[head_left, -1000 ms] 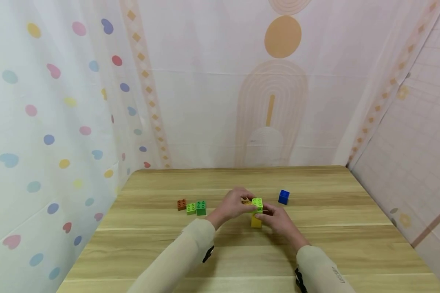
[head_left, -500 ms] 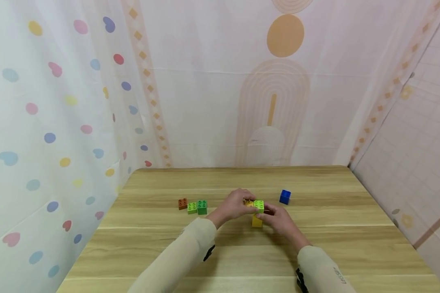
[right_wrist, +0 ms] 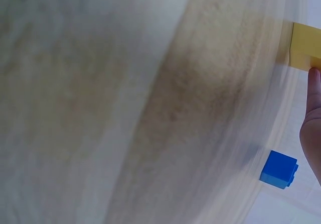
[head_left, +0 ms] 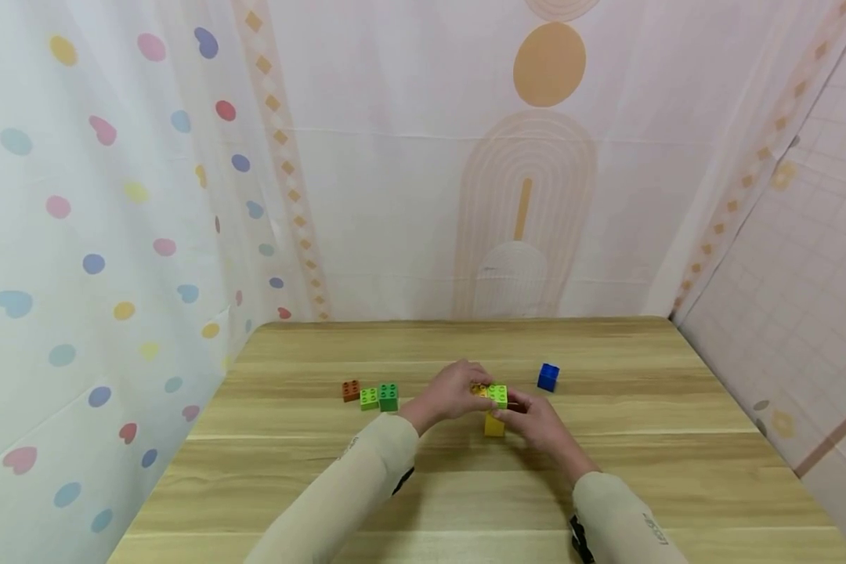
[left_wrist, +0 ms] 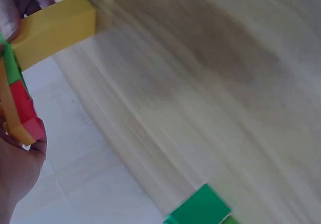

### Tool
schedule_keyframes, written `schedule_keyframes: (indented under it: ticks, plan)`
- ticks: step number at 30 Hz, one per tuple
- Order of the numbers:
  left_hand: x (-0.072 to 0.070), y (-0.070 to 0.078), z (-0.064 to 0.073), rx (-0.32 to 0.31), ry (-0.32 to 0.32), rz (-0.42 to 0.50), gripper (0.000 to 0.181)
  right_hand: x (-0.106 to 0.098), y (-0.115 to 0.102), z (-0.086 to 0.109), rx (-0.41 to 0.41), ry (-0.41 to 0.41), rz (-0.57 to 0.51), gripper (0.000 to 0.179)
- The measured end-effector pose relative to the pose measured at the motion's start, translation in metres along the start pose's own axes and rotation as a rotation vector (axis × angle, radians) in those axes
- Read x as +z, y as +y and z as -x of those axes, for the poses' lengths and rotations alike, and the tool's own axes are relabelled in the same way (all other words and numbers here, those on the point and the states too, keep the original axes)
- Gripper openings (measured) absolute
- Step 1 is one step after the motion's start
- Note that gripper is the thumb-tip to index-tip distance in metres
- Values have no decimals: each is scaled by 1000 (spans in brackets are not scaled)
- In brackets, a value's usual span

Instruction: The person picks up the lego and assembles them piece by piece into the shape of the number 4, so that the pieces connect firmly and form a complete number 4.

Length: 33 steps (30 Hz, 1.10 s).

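A yellow toy building brick [head_left: 494, 425] stands upright on the table, with a lime-green brick [head_left: 497, 395] above it. Beside the lime brick, on its left, is an orange brick [head_left: 479, 388] with studs up, partly covered by fingers. My left hand [head_left: 457, 392] grips the orange brick from the left. In the left wrist view, red pieces [left_wrist: 23, 101] and a green piece [left_wrist: 11, 64] lie against the orange one, near the end of the yellow brick. My right hand [head_left: 533, 419] holds the yellow brick from the right near its top; its thumb touches it in the right wrist view.
To the left on the wooden table [head_left: 289, 470] lie a brown brick [head_left: 351, 391], a small lime brick [head_left: 369, 399] and a green brick [head_left: 388, 397], close together. A blue brick [head_left: 547, 377] lies behind my right hand. A patterned curtain [head_left: 395, 196] hangs behind the table.
The upper lime brick has come down slightly, and more of the orange brick's studs show beside it. Both hands keep their hold and hardly move. The head view has shifted a little.
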State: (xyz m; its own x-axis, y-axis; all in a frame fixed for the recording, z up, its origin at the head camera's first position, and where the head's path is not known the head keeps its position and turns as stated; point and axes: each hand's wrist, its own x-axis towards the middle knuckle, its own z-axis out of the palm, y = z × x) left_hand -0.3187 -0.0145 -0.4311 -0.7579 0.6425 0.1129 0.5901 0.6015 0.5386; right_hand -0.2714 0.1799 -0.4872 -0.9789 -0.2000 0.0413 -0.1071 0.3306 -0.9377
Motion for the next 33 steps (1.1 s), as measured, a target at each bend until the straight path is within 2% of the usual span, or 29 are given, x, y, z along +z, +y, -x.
schedule_keyframes:
  ticks: [7,14,18,23,26,33]
  plan:
    - [3,1,1,-1,-13,-73,42,-2,-2,3,19,15,2,43]
    - [5,-2,5,-53,39,48,38,-1,-4,5,11,-4,-23,42]
    - [8,-4,4,-48,58,17,35,-1,-1,2,-16,-17,-21,42]
    - [9,-5,7,-24,78,-28,37,-1,-3,2,3,-5,-11,41]
    - [10,-10,11,-32,91,-14,38,0,-2,0,20,-6,-17,42]
    - [6,-22,20,-68,116,86,40,1,-2,0,34,13,-13,41]
